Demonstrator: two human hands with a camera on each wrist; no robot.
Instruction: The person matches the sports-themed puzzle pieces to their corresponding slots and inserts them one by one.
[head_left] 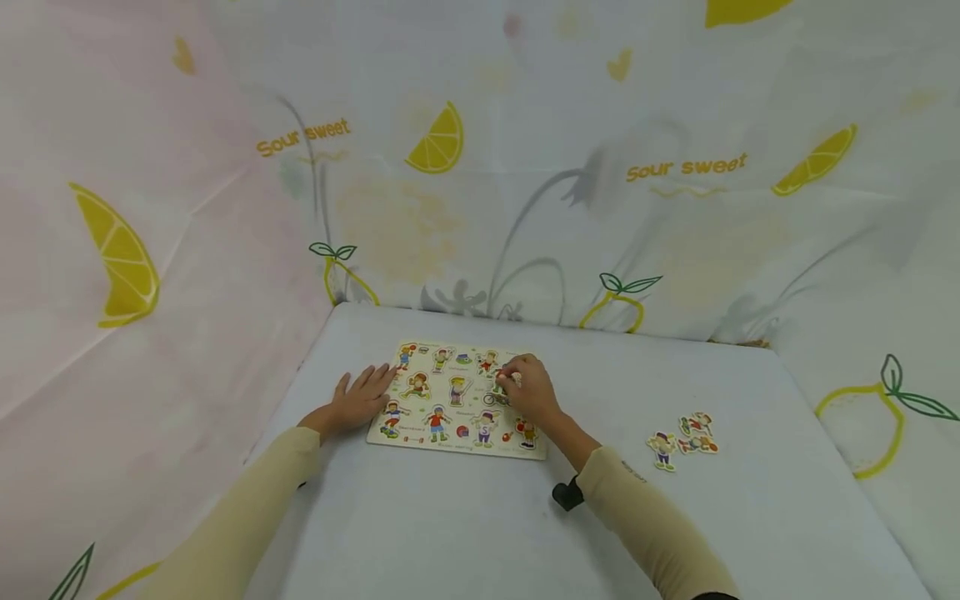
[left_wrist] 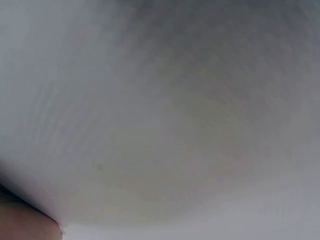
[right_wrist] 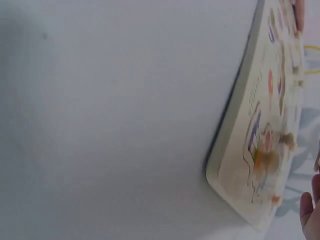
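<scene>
A pale wooden peg puzzle board (head_left: 510, 447) with pictures of children at sports lies on the white table. My left hand (head_left: 360, 403) rests flat with fingers spread at its left edge. Over the board's right side, my right hand (head_left: 532, 392) has curled fingers and pinches a cyclist puzzle piece (head_left: 495, 399), partly hidden by the fingers. In the right wrist view, wooden knobs (right_wrist: 270, 161) stand up from pieces in the board, and part of my right hand (right_wrist: 311, 215) shows at the edge. The left wrist view is mostly blurred white surface.
Several loose puzzle pieces (head_left: 663, 451) lie together on the table to the right, past my right forearm. A small black object (head_left: 567, 495) is by my right sleeve. Fabric walls (head_left: 495, 167) printed with lemons stand behind and beside the table (head_left: 420, 525).
</scene>
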